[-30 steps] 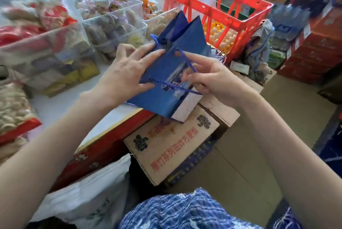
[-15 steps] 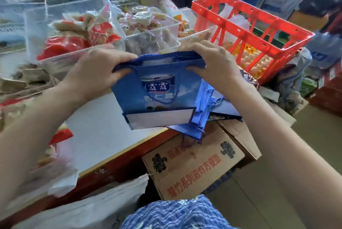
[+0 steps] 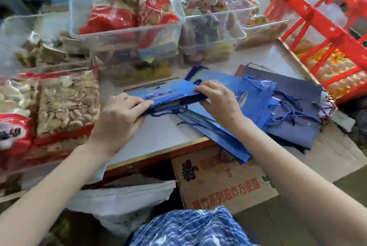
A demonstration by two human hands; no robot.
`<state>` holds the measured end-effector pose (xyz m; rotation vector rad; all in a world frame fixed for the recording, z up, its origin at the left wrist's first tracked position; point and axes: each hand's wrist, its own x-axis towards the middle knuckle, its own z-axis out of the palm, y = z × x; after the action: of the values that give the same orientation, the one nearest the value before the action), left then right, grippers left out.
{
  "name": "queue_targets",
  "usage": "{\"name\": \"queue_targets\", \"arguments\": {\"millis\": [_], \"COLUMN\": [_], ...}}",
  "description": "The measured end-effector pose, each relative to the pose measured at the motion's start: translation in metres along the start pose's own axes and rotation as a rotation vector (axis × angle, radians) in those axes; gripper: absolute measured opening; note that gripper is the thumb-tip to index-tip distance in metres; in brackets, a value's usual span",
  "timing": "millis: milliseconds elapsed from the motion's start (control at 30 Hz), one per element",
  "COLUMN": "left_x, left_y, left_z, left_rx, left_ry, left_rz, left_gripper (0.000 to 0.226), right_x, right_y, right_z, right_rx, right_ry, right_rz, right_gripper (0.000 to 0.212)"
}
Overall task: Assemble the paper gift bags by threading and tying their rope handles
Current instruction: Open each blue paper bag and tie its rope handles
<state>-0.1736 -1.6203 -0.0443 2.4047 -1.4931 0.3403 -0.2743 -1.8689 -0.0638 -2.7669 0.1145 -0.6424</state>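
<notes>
A blue paper gift bag (image 3: 168, 94) lies folded flat on the white tabletop (image 3: 158, 136). My left hand (image 3: 119, 114) holds its left end, fingers on top and thumb hidden under it. My right hand (image 3: 218, 100) grips its right end with the fingers curled over the edge. A bit of blue rope (image 3: 160, 114) pokes out under the bag's near edge. To the right lies a loose pile of more flat blue bags (image 3: 288, 118) with blue rope handles (image 3: 292, 110) spread over them.
Clear plastic tubs of packed snacks (image 3: 127, 27) crowd the back of the table. Bags of nuts (image 3: 65, 102) sit at the left. A red plastic crate (image 3: 327, 33) stands at the right. A printed cardboard box (image 3: 222, 178) sits below the table's front edge.
The bag was held up open in front of me; now it is folded flat and down on the table beside the pile. Both hands came down with it.
</notes>
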Motion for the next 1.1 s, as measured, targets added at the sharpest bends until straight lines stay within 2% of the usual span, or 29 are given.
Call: {"name": "queue_targets", "arguments": {"millis": [67,100,167,233,300,333,400,533,633,733,800,967,1100], "left_x": [-0.037,-0.054,-0.076,-0.077,-0.071,-0.069,-0.069,-0.079,-0.091,-0.104,-0.113,-0.128,-0.132], "left_y": [0.006,0.011,0.015,0.017,0.019,0.02,0.026,0.038,0.038,0.027,0.018,-0.012,-0.024], "left_z": [0.041,0.057,0.081,0.095,0.108,0.114,0.128,0.142,0.141,0.136,0.131,0.122,0.123], "left_rx": [-0.222,-0.318,-0.426,-0.431,-0.419,-0.436,-0.451,-0.274,-0.266,-0.287,-0.263,-0.26,-0.325], "left_ry": [-0.214,-0.272,-0.282,-0.224,-0.362,-0.455,-0.575,-0.709,-0.637,-0.502,-0.466,-0.448,-0.498], "left_rz": [-0.103,-0.181,-0.446,-0.803,-1.074,-1.149,-1.15,-0.983,-0.912,-0.916,-0.915,-0.999,-1.003], "left_gripper": [0.043,0.045,0.045,0.049,0.07,0.077,0.087,0.104,0.101,0.099,0.098,0.097,0.097], "right_x": [-0.035,-0.053,-0.077,-0.081,-0.075,-0.073,-0.075,-0.089,-0.096,-0.097,-0.093,-0.07,-0.06], "right_y": [0.015,0.023,0.034,0.033,0.023,0.017,0.005,-0.003,0.001,-0.004,-0.014,-0.038,-0.041], "right_z": [0.029,0.04,0.053,0.063,0.074,0.081,0.093,0.105,0.104,0.105,0.11,0.132,0.137], "right_rx": [0.008,-0.013,-0.034,0.053,0.164,0.19,0.137,0.098,0.142,0.227,0.256,0.3,0.174], "right_ry": [-0.381,-0.591,-0.879,-0.888,-0.828,-0.823,-0.838,-0.813,-0.781,-0.734,-0.732,-0.729,-0.785], "right_rz": [0.02,0.037,0.136,0.3,0.486,0.561,0.589,0.586,0.623,0.572,0.547,0.481,0.46], "right_gripper": [0.033,0.039,0.052,0.06,0.07,0.076,0.087,0.108,0.107,0.103,0.1,0.092,0.093]}}
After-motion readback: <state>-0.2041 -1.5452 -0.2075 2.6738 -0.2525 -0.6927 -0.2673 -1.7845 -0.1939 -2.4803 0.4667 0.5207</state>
